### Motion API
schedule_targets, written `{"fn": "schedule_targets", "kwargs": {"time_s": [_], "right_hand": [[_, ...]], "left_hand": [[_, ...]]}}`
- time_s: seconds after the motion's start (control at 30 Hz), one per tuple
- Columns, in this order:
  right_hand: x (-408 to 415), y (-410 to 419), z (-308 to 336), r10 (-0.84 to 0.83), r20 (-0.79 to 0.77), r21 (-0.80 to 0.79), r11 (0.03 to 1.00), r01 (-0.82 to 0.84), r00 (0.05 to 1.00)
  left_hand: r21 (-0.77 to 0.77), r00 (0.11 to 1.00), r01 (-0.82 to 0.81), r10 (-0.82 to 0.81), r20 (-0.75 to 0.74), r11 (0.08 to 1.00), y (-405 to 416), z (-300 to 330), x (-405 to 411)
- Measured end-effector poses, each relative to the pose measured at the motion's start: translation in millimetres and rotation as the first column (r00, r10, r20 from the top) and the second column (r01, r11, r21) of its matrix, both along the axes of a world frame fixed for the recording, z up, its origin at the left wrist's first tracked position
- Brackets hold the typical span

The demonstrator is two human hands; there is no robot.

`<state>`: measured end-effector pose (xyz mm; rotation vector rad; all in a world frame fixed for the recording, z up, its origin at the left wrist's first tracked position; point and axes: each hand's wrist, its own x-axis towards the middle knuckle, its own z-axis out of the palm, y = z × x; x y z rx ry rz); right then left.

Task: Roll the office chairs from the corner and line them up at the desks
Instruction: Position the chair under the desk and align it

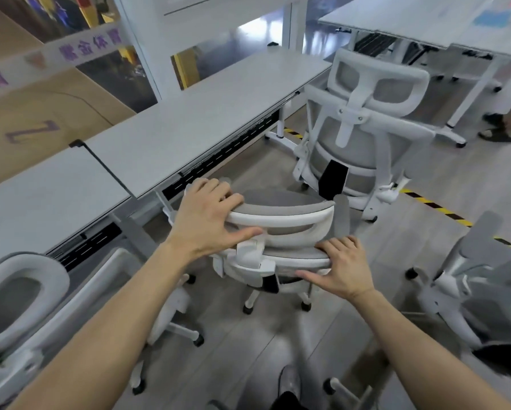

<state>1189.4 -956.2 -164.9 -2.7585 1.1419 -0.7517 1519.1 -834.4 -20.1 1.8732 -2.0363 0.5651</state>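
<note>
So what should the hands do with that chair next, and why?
Probably push the middle chair forward and a little left toward the desk. Left hand and right hand already grip its back, and floor shows between its seat and the desk edge, beside the far chair.

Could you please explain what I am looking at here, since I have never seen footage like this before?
There is no machine here. A person wears a camera on their head, so this single picture looks forward and down along their two bare arms. The left hand grips the headrest of a white and grey office chair, and the right hand grips the top of its backrest. The chair faces a long grey desk. A second chair stands further along, and two more sit at the left and right edges.
</note>
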Motion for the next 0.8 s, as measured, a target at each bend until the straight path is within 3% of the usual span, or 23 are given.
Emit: {"fn": "schedule_targets", "kwargs": {"time_s": [0.07,0.27,0.6,0.8], "right_hand": [[-4,-14,1,-0.009,-0.017,-0.007,1.0,0.009,1.0],[-9,-41,-3,0.062,0.017,-0.001,0.998,-0.062,0.998],[26,-121,2,0.196,-0.05,0.028,0.98,-0.195,0.979],[53,-183,2,0.301,-0.081,0.082,0.952,-0.294,0.95]], "left_hand": [[0.035,0.998,-0.049,0.05,-0.033,0.998,-7,-5,1],[-0.089,0.983,-0.184,0.181,-0.041,0.979,-3,-26,-17],[-0.115,0.938,-0.346,0.34,-0.073,0.931,-33,-23,-11],[-0.238,0.919,-0.394,0.371,-0.136,0.888,-74,-33,-10]]}}
